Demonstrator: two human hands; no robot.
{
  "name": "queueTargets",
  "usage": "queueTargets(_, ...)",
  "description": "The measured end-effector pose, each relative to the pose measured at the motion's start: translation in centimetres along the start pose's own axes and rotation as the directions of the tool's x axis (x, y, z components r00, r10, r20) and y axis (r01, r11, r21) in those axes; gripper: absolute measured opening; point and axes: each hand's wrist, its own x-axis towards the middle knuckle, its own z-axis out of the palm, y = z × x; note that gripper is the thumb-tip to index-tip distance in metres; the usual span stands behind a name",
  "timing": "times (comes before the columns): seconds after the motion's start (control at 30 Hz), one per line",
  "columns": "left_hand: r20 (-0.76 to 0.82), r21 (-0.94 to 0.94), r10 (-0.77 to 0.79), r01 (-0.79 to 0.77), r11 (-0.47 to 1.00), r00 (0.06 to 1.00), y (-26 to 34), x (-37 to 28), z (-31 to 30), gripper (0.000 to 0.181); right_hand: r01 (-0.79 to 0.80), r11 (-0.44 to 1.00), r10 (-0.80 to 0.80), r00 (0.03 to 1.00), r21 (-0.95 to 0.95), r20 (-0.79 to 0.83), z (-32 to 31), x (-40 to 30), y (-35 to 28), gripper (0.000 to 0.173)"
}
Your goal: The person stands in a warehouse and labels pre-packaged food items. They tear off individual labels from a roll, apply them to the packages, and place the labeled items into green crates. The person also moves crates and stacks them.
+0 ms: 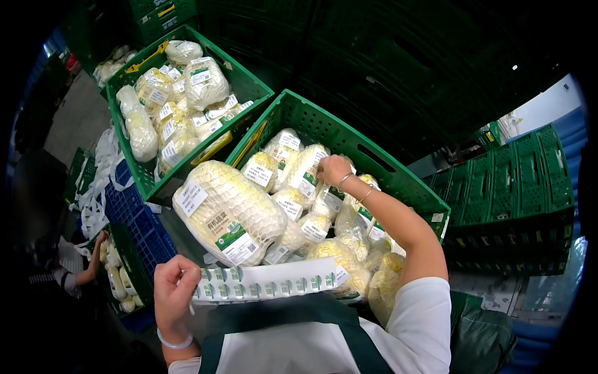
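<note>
My left hand (174, 287) grips one end of a sheet of small green-and-white stickers (275, 283), which stretches to the right in front of my apron (280, 313). My right hand (334, 171) reaches into a green plastic crate (397, 173), its bent fingers at the right side of a wrapped napa cabbage (306, 170). Whether those fingertips pinch anything is hidden. Several more labelled cabbages in plastic and foam netting fill this crate. One large netted cabbage (243, 201) lies on top at the crate's near-left end, just beyond the sticker sheet.
A second green crate (187, 180) of wrapped cabbages adjoins at the upper left. Dark stacked crates (373, 79) rise behind, and more crates (504, 187) stand at right. At far left, another person's arm (91, 271) reaches to a crate of cabbages, beside blue crates (135, 219).
</note>
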Motion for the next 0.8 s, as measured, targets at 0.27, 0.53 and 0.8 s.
queueTargets(0.27, 0.039, -0.029, -0.007, 0.008, 1.000, 0.999, -0.2, 0.6, -0.2, 0.016, -0.179, 0.420, 0.150, 0.981, 0.890, 0.126, -1.6, 3.9, -2.1, 0.020)
queueTargets(0.53, -0.025, -0.034, -0.027, 0.026, 0.999, 0.999, -0.3, 0.0, -0.4, 0.013, 0.113, 0.949, -0.066, 0.984, 0.296, -0.165, 3.5, 8.1, -5.9, 0.022)
queueTargets(0.8, -0.081, 0.215, 0.545, -0.520, 0.827, 0.834, 0.6, -2.1, -0.4, 0.005, 0.212, 0.849, -0.196, 0.977, 0.484, -0.083, -8.4, 2.2, -9.0, 0.028)
